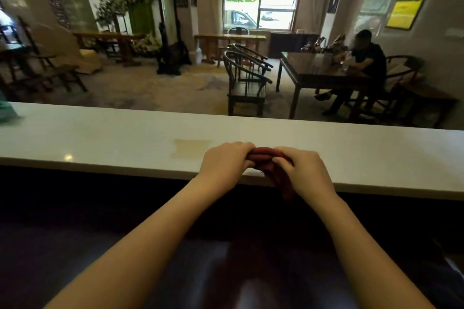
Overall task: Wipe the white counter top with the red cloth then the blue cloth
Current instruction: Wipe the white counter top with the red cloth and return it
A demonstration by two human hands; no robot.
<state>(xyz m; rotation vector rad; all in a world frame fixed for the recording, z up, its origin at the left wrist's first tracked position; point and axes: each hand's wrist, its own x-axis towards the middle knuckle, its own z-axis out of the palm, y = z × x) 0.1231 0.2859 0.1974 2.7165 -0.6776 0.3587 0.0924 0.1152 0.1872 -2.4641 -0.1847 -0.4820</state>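
Head view: left hand [224, 162] and right hand [302, 170] both pinch the bunched red cloth [262, 158] — long axis left-right along the white counter top [364, 153].

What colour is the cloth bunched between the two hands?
Dark red; the cloth shows best in the head view, gripped by both hands at the counter's near edge.

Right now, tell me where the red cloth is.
In the head view, the red cloth is bunched at the near edge of the white counter, centre frame, held between the left hand and the right hand.
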